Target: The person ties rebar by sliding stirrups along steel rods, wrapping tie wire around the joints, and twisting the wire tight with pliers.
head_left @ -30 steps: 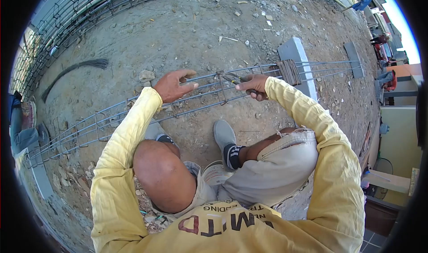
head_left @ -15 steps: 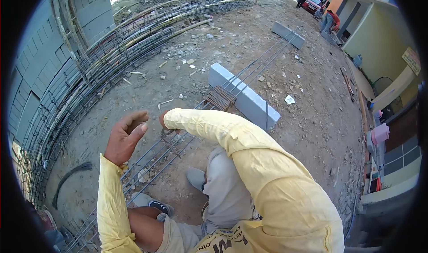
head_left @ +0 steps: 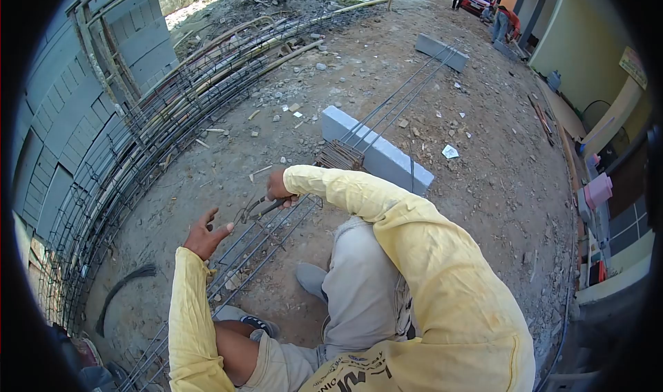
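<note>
My right hand (head_left: 278, 185) is wrapped around the handles of dark pincers (head_left: 266, 210), their jaws pointing left over the steel bars. A thin wire (head_left: 243, 212) shows by the jaws. My left hand (head_left: 205, 236) is just left of the jaws, thumb and forefinger spread, nothing seen between them. Long parallel rebars (head_left: 259, 234) run beneath both hands, from lower left to upper right. Farther along them sits a bunched stack of rusty stirrups (head_left: 340, 156), against a grey block (head_left: 387, 158) that props the bars.
A second block (head_left: 442, 52) supports the bars' far end. Rebar cages (head_left: 186, 98) lie along the left by a block wall (head_left: 62, 109). A bundle of tie wire (head_left: 121, 292) rests on the dirt. Other people (head_left: 506, 24) are near a red car (head_left: 478, 0) at the back.
My right hand has turned, bringing the pincers into sight, and moved slightly right. The left hand has gone lower, its fingers more spread. The view has shifted a little.
</note>
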Demonstrator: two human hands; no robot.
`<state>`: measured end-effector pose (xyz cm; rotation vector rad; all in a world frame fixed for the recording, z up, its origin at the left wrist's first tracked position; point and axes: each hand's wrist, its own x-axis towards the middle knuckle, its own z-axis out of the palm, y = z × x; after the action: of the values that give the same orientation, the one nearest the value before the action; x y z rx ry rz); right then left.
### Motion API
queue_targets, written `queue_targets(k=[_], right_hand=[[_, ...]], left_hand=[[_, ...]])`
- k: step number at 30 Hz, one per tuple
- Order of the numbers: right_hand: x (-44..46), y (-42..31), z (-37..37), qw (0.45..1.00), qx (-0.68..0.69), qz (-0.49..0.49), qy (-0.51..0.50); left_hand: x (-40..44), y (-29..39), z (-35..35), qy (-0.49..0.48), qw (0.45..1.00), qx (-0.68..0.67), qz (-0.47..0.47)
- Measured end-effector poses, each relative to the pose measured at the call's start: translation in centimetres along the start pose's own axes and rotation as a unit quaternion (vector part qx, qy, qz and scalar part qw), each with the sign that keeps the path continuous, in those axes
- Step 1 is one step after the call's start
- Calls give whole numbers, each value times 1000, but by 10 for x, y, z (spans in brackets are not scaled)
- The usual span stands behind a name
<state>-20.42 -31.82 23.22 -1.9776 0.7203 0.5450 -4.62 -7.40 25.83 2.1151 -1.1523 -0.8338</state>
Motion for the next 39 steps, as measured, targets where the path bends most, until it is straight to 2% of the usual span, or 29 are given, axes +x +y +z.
queue_targets(k=[1, 4, 7, 10, 12, 16, 19, 20, 23, 26, 28, 31, 34, 37, 39], right_hand=[[-16, -10, -1, 999, -11, -30, -17], [-59, -37, -3, 992, -22, -107, -57], [-85, -44, -5, 987, -47, -130, -81], [-92, -36, -7, 988, -24, -112, -98], [-90, -23, 0, 988, 51, -103, -100], [-108, -27, 6, 995, -69, -61, -44], [-126, -26, 7, 995, -97, -11, 15], [-124, -14, 5, 999, -39, -23, 24], [-142, -6, -5, 985, -53, -77, 148], [-176, -10, -8, 966, 56, -100, 233], [-195, -9, -3, 917, 240, -150, 283], [-231, -25, 17, 817, 375, -287, 332], [-236, -35, 32, 724, 422, -396, 375], [-242, -53, 29, 705, 358, -421, 444], [-234, -58, 27, 668, 347, -440, 490]], left_hand=[[1, 4, 2, -3, 1000, 14, -1], [-1, 12, 8, -89, 992, -85, 17], [-8, 29, 2, -206, 971, -112, -48], [-5, 23, 12, -180, 976, -122, -13], [7, 10, 17, -143, 983, -111, 32], [34, -23, 21, 41, 981, -170, 83], [30, -19, 9, 203, 962, -179, -18], [27, -17, 3, 263, 948, -178, -32], [44, -47, -11, 330, 909, -245, -68], [48, -64, -27, 326, 906, -264, -65], [42, -61, -32, 313, 909, -270, -54], [27, -51, -31, 299, 909, -288, -23], [17, -49, -28, 286, 928, -239, -24], [19, -55, -27, 263, 947, -184, -22], [22, -56, -22, 239, 956, -169, -33]])
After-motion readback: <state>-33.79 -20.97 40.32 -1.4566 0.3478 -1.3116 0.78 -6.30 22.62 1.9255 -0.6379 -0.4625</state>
